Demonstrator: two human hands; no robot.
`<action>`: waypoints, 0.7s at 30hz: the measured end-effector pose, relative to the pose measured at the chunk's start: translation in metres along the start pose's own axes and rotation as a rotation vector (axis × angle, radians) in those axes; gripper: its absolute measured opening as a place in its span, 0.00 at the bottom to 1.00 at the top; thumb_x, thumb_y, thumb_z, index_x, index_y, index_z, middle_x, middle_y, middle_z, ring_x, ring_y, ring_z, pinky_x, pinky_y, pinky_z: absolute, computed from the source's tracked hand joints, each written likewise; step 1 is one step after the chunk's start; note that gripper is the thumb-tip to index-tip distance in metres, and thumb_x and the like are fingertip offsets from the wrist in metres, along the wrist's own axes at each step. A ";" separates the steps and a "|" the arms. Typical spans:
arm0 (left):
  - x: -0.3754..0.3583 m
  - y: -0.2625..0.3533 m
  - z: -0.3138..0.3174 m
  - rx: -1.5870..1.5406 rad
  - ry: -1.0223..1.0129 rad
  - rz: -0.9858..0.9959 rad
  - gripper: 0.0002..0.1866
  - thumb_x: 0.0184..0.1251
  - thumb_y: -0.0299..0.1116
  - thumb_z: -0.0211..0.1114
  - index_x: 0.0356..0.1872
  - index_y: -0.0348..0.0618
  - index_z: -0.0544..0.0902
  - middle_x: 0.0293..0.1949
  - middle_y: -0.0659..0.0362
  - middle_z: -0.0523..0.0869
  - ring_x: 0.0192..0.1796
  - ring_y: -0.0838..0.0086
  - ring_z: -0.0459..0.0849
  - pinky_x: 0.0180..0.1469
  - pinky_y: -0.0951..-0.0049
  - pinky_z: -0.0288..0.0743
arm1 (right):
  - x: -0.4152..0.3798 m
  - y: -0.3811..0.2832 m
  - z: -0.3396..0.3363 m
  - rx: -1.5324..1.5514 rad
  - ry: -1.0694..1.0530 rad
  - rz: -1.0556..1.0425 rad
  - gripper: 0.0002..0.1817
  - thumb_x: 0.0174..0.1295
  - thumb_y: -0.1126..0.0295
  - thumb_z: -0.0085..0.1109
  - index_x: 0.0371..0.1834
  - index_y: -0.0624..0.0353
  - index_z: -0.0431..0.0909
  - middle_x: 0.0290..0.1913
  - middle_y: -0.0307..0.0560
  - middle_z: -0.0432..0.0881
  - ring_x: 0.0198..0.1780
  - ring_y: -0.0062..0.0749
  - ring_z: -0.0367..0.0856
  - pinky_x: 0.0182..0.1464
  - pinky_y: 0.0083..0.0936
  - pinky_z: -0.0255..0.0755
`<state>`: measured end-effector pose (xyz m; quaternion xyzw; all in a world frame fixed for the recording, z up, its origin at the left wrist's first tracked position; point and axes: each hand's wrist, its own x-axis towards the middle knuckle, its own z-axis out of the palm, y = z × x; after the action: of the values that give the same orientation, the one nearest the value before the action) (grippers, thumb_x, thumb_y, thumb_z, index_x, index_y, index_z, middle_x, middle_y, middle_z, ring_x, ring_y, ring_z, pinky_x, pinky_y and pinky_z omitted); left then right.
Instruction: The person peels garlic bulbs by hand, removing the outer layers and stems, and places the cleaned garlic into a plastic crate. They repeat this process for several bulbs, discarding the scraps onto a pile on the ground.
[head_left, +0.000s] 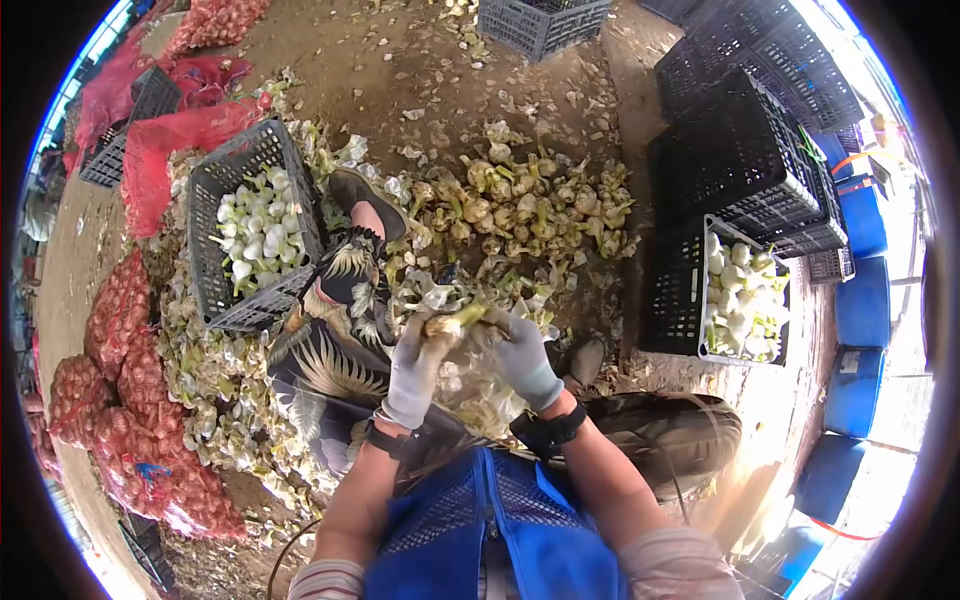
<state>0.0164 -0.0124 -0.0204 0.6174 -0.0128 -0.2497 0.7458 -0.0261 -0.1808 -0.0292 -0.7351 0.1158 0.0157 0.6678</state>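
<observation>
My left hand [407,385], in a whitish glove with a dirty palm, is closed around a garlic bulb [443,326] with a green-yellow stem. My right hand [525,362], gloved the same way, has its fingers closed at the stem's end; motion blurs the fingertips a little. Beneath both hands lie loose papery garlic skins [470,385]. Just ahead on the floor is a heap of unpeeled garlic bulbs [520,205] with stems.
To the left, a black crate [210,290] holds white garlic; another crate [672,290] of garlic stands right. Stacked black crates [715,150] and blue barrels [860,300] line the right side. Red mesh sacks [140,400] lie at left. A black crate [540,35] stands at the back.
</observation>
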 end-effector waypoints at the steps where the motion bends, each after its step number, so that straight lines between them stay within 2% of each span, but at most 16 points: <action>1: -0.001 0.000 -0.004 0.044 0.014 0.062 0.22 0.71 0.29 0.59 0.63 0.33 0.72 0.49 0.58 0.83 0.47 0.75 0.81 0.52 0.74 0.77 | -0.003 0.001 -0.001 -0.002 0.002 -0.002 0.15 0.61 0.81 0.52 0.51 0.70 0.80 0.46 0.51 0.87 0.48 0.33 0.83 0.53 0.28 0.74; 3: 0.000 0.000 -0.006 0.088 -0.047 0.063 0.21 0.71 0.31 0.59 0.63 0.34 0.72 0.50 0.58 0.82 0.48 0.75 0.80 0.53 0.73 0.77 | -0.008 0.010 -0.003 0.099 0.075 -0.087 0.18 0.60 0.83 0.50 0.54 0.72 0.78 0.48 0.47 0.86 0.50 0.30 0.82 0.56 0.26 0.73; 4: -0.003 0.005 -0.001 0.107 -0.056 0.046 0.22 0.71 0.32 0.59 0.62 0.34 0.72 0.50 0.57 0.82 0.47 0.75 0.80 0.52 0.73 0.77 | -0.005 0.018 -0.001 0.338 0.003 0.071 0.22 0.58 0.84 0.51 0.58 0.73 0.76 0.49 0.45 0.86 0.51 0.27 0.81 0.58 0.24 0.73; 5: -0.004 0.008 0.002 0.127 -0.063 0.030 0.22 0.71 0.33 0.60 0.62 0.34 0.72 0.50 0.57 0.81 0.47 0.75 0.80 0.52 0.74 0.77 | -0.005 0.024 -0.002 0.338 0.005 0.070 0.22 0.58 0.84 0.51 0.58 0.73 0.76 0.49 0.45 0.86 0.51 0.27 0.81 0.58 0.24 0.73; 6: 0.002 0.003 -0.002 0.597 -0.047 0.411 0.23 0.71 0.37 0.60 0.61 0.34 0.73 0.49 0.56 0.81 0.46 0.74 0.81 0.51 0.75 0.78 | -0.002 0.017 -0.001 0.397 -0.032 0.106 0.22 0.57 0.85 0.52 0.57 0.72 0.77 0.49 0.43 0.86 0.51 0.26 0.81 0.57 0.24 0.73; 7: 0.002 -0.002 -0.004 0.599 -0.046 0.411 0.23 0.71 0.37 0.60 0.61 0.34 0.73 0.49 0.56 0.81 0.46 0.74 0.81 0.51 0.75 0.78 | 0.001 0.013 0.000 0.458 -0.070 0.143 0.22 0.56 0.85 0.53 0.56 0.72 0.78 0.49 0.42 0.86 0.51 0.25 0.81 0.57 0.23 0.73; 9: 0.000 0.001 -0.005 -0.110 -0.052 -0.048 0.23 0.72 0.41 0.59 0.60 0.35 0.74 0.49 0.55 0.82 0.45 0.72 0.84 0.49 0.73 0.79 | 0.002 0.013 0.003 0.484 -0.074 0.162 0.21 0.55 0.84 0.56 0.53 0.67 0.81 0.48 0.46 0.88 0.51 0.30 0.83 0.56 0.24 0.74; 10: -0.006 0.011 -0.004 -0.376 -0.072 -0.153 0.23 0.73 0.43 0.58 0.59 0.36 0.75 0.49 0.54 0.83 0.44 0.70 0.86 0.47 0.71 0.82 | -0.001 0.004 0.002 0.201 -0.014 0.021 0.21 0.53 0.84 0.57 0.52 0.63 0.83 0.46 0.48 0.88 0.50 0.36 0.84 0.55 0.26 0.74; 12: -0.004 0.010 -0.010 -0.377 -0.069 -0.295 0.23 0.75 0.47 0.54 0.59 0.39 0.74 0.41 0.55 0.86 0.34 0.72 0.82 0.36 0.71 0.77 | -0.002 -0.016 -0.006 -0.197 -0.042 -0.170 0.23 0.45 0.81 0.61 0.48 0.53 0.86 0.44 0.53 0.86 0.48 0.52 0.83 0.54 0.34 0.75; 13: -0.005 0.018 -0.011 -0.282 -0.113 -0.360 0.24 0.76 0.49 0.52 0.59 0.39 0.75 0.37 0.55 0.86 0.29 0.73 0.81 0.31 0.73 0.75 | 0.001 -0.020 -0.008 -0.196 -0.043 -0.166 0.23 0.45 0.81 0.61 0.48 0.53 0.86 0.44 0.53 0.86 0.48 0.52 0.83 0.54 0.34 0.75; 14: -0.005 0.015 -0.016 -0.283 -0.111 -0.362 0.24 0.76 0.49 0.52 0.59 0.39 0.75 0.37 0.55 0.86 0.29 0.73 0.81 0.31 0.73 0.75 | 0.004 -0.022 -0.010 -0.469 -0.046 -0.282 0.21 0.45 0.80 0.63 0.47 0.57 0.85 0.42 0.54 0.84 0.46 0.51 0.83 0.51 0.35 0.75; 15: -0.004 0.015 -0.019 -0.300 -0.269 -0.504 0.24 0.77 0.50 0.50 0.57 0.39 0.76 0.34 0.55 0.86 0.25 0.73 0.79 0.27 0.73 0.73 | 0.006 -0.024 -0.011 -0.743 -0.048 -0.397 0.20 0.45 0.79 0.65 0.46 0.61 0.84 0.40 0.54 0.83 0.43 0.49 0.83 0.47 0.35 0.76; 17: -0.011 0.012 -0.013 -0.381 -0.486 -0.711 0.26 0.80 0.52 0.44 0.52 0.40 0.80 0.30 0.55 0.86 0.19 0.72 0.75 0.20 0.72 0.67 | 0.007 -0.021 -0.013 -0.683 -0.064 -0.401 0.22 0.43 0.78 0.65 0.47 0.61 0.83 0.41 0.54 0.83 0.44 0.56 0.80 0.48 0.37 0.75; 19: -0.018 0.010 0.002 -0.468 -0.349 -0.706 0.26 0.79 0.53 0.46 0.53 0.41 0.80 0.33 0.54 0.87 0.22 0.71 0.79 0.24 0.72 0.72 | 0.009 0.001 -0.008 -0.485 -0.049 -0.343 0.31 0.39 0.77 0.68 0.55 0.52 0.81 0.48 0.49 0.84 0.51 0.53 0.80 0.54 0.39 0.75; 20: -0.017 0.009 0.004 -0.467 -0.351 -0.710 0.26 0.79 0.53 0.46 0.53 0.41 0.80 0.33 0.54 0.87 0.22 0.71 0.79 0.24 0.72 0.72 | 0.005 0.009 -0.013 -0.177 -0.037 -0.233 0.32 0.40 0.79 0.68 0.56 0.54 0.80 0.50 0.51 0.83 0.52 0.55 0.80 0.57 0.39 0.74; 21: -0.015 0.008 0.006 -0.549 -0.264 -0.693 0.26 0.78 0.54 0.48 0.56 0.41 0.79 0.36 0.54 0.87 0.26 0.71 0.81 0.29 0.71 0.75 | 0.004 0.016 -0.012 -0.264 0.058 -0.124 0.33 0.42 0.81 0.67 0.58 0.58 0.78 0.57 0.55 0.79 0.56 0.56 0.78 0.60 0.37 0.73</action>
<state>0.0046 -0.0116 -0.0071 0.3281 0.1662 -0.5549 0.7462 -0.0265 -0.1950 -0.0448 -0.8225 0.0866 -0.0317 0.5612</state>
